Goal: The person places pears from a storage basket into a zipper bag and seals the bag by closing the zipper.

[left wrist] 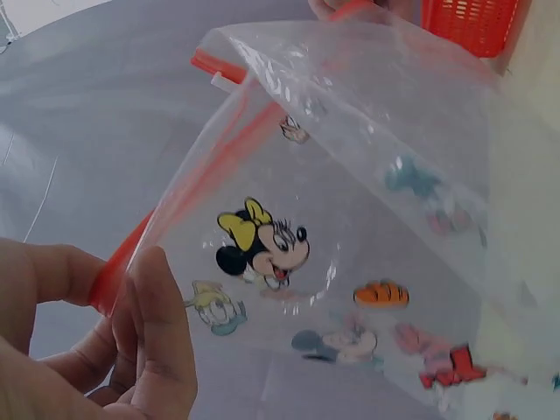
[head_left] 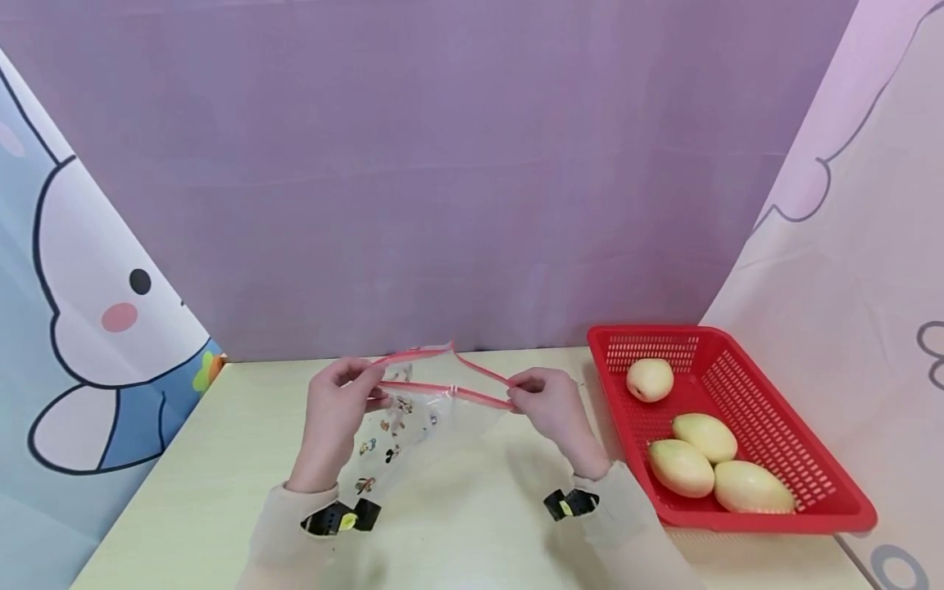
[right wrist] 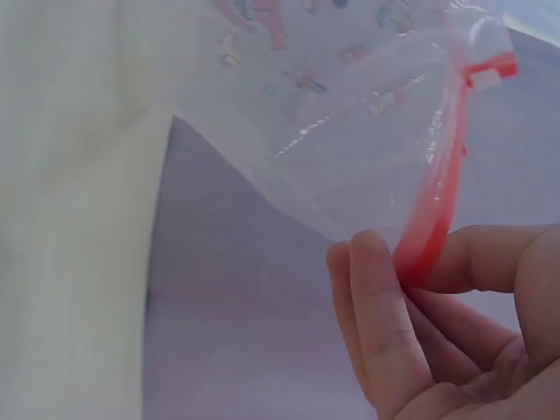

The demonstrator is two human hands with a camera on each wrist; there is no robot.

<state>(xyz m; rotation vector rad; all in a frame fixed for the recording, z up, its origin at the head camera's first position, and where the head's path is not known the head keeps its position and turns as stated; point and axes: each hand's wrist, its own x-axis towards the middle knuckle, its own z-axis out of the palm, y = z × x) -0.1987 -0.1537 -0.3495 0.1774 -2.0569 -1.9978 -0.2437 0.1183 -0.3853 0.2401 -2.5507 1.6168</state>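
Observation:
A clear zip bag (head_left: pixel 413 426) with red edging and small cartoon prints hangs above the table between both hands, its mouth spread apart. My left hand (head_left: pixel 335 414) pinches one end of the red rim between thumb and fingers. At the opposite end, my right hand (head_left: pixel 549 406) pinches the rim the same way. A small white slider (right wrist: pixel 484 80) sits on the red strip. In the left wrist view the bag (left wrist: pixel 350 219) shows a printed cartoon mouse with a yellow bow. Nothing is visible inside the bag.
A red plastic basket (head_left: pixel 833 483) stands on the right of the pale table (head_left: pixel 221 459). It holds several pale yellow-green oval fruits (head_left: pixel 682 469) and a rounder pale one (head_left: pixel 650 379). A purple cloth (head_left: pixel 457 180) hangs behind, with printed cloths at both sides.

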